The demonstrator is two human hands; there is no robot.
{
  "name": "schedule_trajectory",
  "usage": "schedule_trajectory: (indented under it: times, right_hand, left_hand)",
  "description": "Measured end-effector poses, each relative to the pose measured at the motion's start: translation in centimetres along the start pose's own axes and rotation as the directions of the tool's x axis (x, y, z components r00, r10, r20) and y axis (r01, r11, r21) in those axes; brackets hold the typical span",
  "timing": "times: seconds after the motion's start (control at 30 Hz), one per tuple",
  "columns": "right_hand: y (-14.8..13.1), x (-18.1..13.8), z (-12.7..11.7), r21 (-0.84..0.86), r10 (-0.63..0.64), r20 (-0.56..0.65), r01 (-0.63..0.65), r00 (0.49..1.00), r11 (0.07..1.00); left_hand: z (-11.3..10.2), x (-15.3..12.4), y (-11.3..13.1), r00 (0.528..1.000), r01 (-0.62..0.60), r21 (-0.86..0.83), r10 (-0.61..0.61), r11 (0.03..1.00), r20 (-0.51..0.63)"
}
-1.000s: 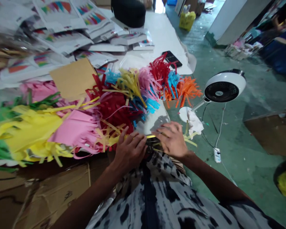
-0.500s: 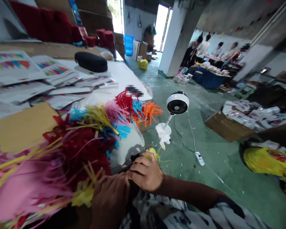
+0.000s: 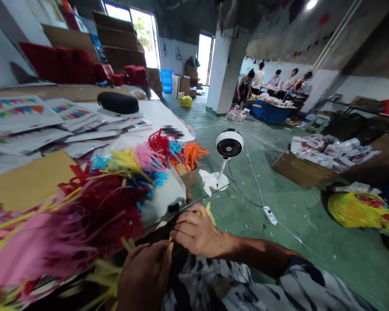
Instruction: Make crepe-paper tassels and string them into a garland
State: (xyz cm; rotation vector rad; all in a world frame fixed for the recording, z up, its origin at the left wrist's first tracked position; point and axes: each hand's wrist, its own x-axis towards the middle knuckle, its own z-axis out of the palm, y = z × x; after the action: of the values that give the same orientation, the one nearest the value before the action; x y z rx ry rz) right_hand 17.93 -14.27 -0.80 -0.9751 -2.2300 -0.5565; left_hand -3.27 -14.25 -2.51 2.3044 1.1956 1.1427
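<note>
Close to my body, my left hand (image 3: pixel 145 270) is closed on a strip of yellow fringed paper (image 3: pixel 106 276), whose loose strands spread out to the left. My right hand (image 3: pixel 196 231) is closed on yellow paper too, and a pale yellow end (image 3: pixel 210 215) sticks out beyond its fingers. A bit of yellow shows between the two hands, which nearly touch. Just left of them lies a heap of dark red paper fringe (image 3: pixel 106 211), with pink paper fringe (image 3: pixel 45 246) nearer to me. The fingertips are partly hidden.
On the table are a tan card (image 3: pixel 32 181), printed bunting packs (image 3: pixel 22 112) and a black case (image 3: pixel 117 103). Orange fringe (image 3: pixel 192 154) sits in a small carton at the edge. A fan (image 3: pixel 229 143) stands on the floor, its cord near a power strip (image 3: pixel 270 215). Several people work far back.
The view has tilted up and shifted slightly right. My hands have moved a little apart, with yellow paper now showing between them. The yellow strands at my left hand have swung lower.
</note>
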Motion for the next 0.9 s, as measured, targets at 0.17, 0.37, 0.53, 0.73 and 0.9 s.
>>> schedule_trajectory:
  times: [0.17,0.37,0.53,0.73,0.9]
  right_hand:
    - [-0.4,-0.2,-1.5,-0.047,-0.125,-0.072,0.122,0.989,0.991]
    - [-1.4,-0.3,-2.5,-0.025,-0.158,-0.145,0.156,0.977,0.987]
    - [-1.8,-0.5,-1.8,0.078,-0.094,-0.188,0.111,0.978,0.991]
    - [-1.8,-0.3,-1.0,0.128,-0.004,-0.019,0.006,1.0,0.992]
    - [-1.9,0.4,-0.5,0.195,0.003,-0.042,0.005,0.999,0.981]
  left_hand:
    - [-0.5,-0.4,2.8,0.77,0.621,-0.512,-0.583,0.594,0.258]
    - [-0.2,-1.4,3.8,0.632,0.691,-0.696,-0.631,0.196,0.449]
    - [-0.3,-2.4,4.1,0.613,0.679,-0.707,-0.682,0.196,0.4]
    - [-1.4,-2.4,4.9,0.616,0.711,-0.625,-0.713,0.322,0.335]
    - [-1.4,-2.7,4.5,0.631,0.701,-0.607,-0.723,0.375,0.282]
